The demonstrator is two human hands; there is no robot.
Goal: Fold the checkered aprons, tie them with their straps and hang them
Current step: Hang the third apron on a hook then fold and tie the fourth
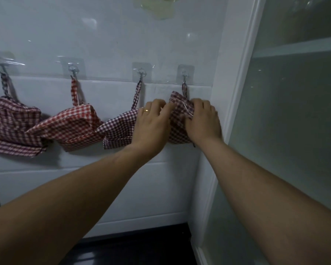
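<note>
Four folded checkered aprons hang in a row on clear adhesive hooks stuck to a white tiled wall (107, 41). The rightmost apron (177, 129), dark red and white, hangs by its strap loop (184, 91) from the last hook (185, 74), just beside a frosted-glass cabinet door (294, 131). The left hand (151, 119), wearing a gold ring (146, 110), curls its fingers (168, 107) onto the bundle's left edge. The right hand (203, 119) grasps the bundle's right side, fingers bent over the cloth. A purple apron (118, 131), a red apron (75, 127) and another dark red apron (11, 127) hang to the left.
</note>
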